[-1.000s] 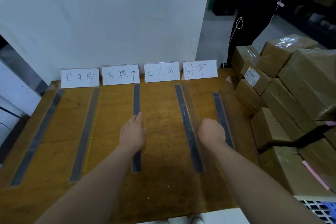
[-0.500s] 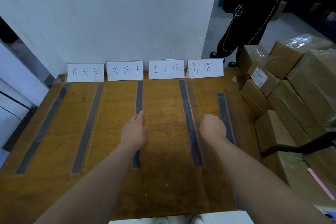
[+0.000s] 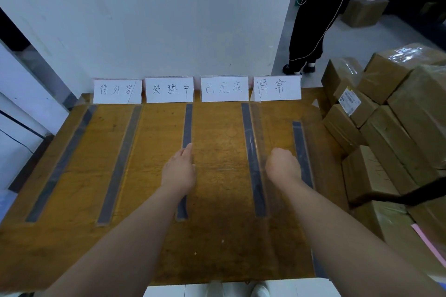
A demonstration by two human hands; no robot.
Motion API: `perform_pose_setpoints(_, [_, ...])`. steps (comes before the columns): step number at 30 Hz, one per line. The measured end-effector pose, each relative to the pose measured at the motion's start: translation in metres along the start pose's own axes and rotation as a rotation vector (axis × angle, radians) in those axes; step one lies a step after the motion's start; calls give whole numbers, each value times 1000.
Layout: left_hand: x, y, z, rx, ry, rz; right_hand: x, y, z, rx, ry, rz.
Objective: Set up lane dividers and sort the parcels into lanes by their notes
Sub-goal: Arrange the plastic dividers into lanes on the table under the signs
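While left hand (image 3: 179,171) presses one divider (image 3: 187,125), right hand (image 3: 282,166) — seemingly — grips another

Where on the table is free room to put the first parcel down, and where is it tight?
Bare wood lies between the first divider and second divider, and between the left hand and the fourth divider. Crowded: the right hand occupies the last lane; stacked parcels stand beside it.

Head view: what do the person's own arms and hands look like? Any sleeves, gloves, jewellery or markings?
The left hand and right hand are bare: no gloves, rings or watch show. The left forearm and right forearm are uncovered down to the frame's lower edge, with no sleeve, wristband, cable or marking in view.
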State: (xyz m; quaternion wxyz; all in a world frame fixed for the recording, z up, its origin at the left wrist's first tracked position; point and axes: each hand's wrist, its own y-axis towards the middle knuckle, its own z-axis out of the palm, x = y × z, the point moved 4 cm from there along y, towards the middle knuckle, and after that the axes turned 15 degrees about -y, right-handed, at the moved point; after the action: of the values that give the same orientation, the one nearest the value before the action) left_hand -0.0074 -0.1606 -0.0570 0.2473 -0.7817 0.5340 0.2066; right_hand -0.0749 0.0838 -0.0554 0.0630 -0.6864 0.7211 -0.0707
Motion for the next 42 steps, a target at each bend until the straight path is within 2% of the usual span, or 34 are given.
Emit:
perform_pose_setpoints(20, [1,3,2,-8,1,-11,-8,-1,10,-76,9,-13])
perform_pose_setpoints(42, [1,7,0,-15,-2,-5,-6,-4,6,-82,-8,-61])
